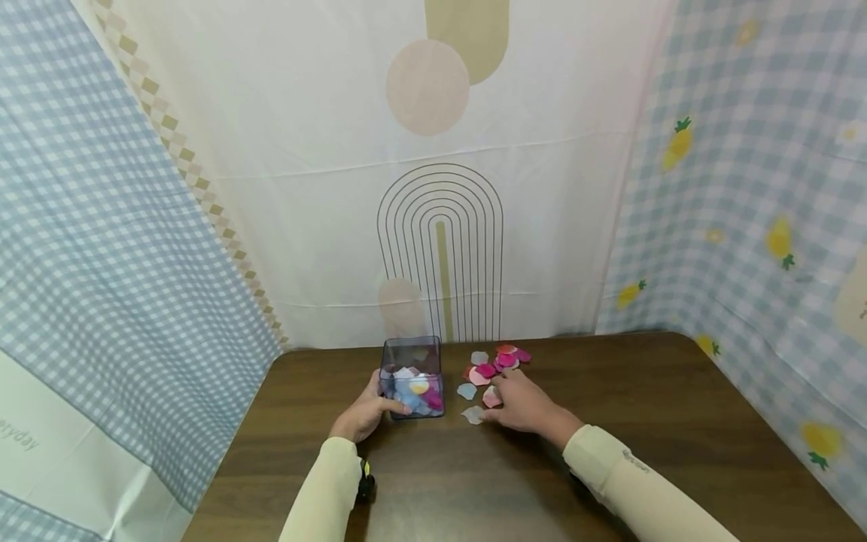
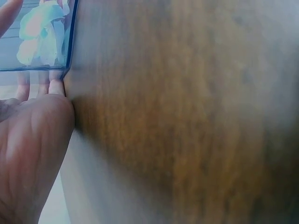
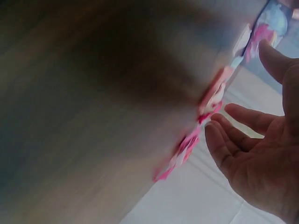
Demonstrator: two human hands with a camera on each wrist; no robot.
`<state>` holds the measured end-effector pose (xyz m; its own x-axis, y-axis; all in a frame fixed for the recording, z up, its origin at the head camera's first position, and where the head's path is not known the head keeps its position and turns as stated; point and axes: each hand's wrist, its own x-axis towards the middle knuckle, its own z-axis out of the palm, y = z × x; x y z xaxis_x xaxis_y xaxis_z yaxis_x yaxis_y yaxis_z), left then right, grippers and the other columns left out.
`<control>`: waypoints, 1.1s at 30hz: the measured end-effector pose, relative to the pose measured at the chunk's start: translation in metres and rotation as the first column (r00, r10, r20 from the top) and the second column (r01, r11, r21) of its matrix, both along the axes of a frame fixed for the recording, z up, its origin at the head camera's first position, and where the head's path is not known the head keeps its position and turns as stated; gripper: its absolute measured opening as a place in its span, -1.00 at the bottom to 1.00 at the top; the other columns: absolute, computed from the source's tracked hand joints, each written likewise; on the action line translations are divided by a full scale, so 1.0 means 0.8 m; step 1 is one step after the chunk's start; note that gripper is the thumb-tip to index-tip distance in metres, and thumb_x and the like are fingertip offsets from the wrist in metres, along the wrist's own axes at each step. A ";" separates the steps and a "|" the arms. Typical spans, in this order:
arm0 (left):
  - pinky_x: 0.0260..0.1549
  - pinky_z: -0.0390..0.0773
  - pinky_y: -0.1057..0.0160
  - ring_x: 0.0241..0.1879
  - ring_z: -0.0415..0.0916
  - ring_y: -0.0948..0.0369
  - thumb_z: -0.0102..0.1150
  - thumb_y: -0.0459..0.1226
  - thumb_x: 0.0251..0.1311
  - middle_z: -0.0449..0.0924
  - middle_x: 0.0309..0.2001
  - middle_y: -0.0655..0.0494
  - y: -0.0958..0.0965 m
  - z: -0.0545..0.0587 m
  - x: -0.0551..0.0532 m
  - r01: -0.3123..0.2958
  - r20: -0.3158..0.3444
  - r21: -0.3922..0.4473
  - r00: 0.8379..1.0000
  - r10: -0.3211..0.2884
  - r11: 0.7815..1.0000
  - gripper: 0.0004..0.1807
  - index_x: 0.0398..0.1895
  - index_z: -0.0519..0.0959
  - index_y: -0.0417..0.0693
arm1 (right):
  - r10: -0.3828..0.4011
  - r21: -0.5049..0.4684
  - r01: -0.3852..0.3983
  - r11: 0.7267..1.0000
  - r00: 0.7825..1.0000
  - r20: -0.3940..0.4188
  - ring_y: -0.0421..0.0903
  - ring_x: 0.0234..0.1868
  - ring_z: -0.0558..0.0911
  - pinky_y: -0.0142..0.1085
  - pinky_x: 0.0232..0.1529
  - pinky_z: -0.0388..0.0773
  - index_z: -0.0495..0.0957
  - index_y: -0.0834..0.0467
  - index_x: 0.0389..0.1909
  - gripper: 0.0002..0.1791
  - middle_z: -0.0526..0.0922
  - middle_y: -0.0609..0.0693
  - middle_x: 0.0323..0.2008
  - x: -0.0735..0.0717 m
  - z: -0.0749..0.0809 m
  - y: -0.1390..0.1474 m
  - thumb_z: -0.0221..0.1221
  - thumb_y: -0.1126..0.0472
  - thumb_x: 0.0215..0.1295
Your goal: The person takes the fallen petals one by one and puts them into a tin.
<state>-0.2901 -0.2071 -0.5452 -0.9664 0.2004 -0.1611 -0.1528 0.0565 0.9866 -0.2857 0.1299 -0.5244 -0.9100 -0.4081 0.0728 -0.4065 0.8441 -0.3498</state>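
A clear bluish plastic box (image 1: 400, 354) stands on the table, part filled with blue, pink, white and yellow artificial petals (image 1: 415, 391). My left hand (image 1: 366, 414) grips its left side, thumb along the front and fingers around behind. In the left wrist view those fingers show through the box wall (image 2: 70, 42). To the right of the box, loose petals (image 1: 486, 370) in pink, red, white and pale blue lie spread out. My right hand (image 1: 524, 405) hovers low at the near petals, and the right wrist view shows its fingers (image 3: 252, 119) spread apart and loosely bent.
The dark brown wooden table (image 1: 433, 474) reaches back to a white patterned curtain (image 1: 325, 248). Checked cloths hang at the left (image 1: 135, 211) and right (image 1: 731, 188). A dark band with a yellow mark (image 1: 366, 482) sits at the left wrist.
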 end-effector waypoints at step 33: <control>0.66 -0.15 -0.24 0.43 0.28 -0.06 0.51 -0.52 -0.05 0.35 0.47 -0.17 -0.003 0.002 0.000 0.012 0.018 0.028 1.000 -0.012 1.000 0.16 0.59 0.01 -0.04 | 0.035 0.032 -0.033 0.999 0.996 -0.077 0.02 -0.25 0.69 -0.02 -0.07 0.72 0.61 0.19 -0.36 -0.86 0.65 0.05 -0.36 -0.012 -0.009 -0.039 0.38 0.32 0.36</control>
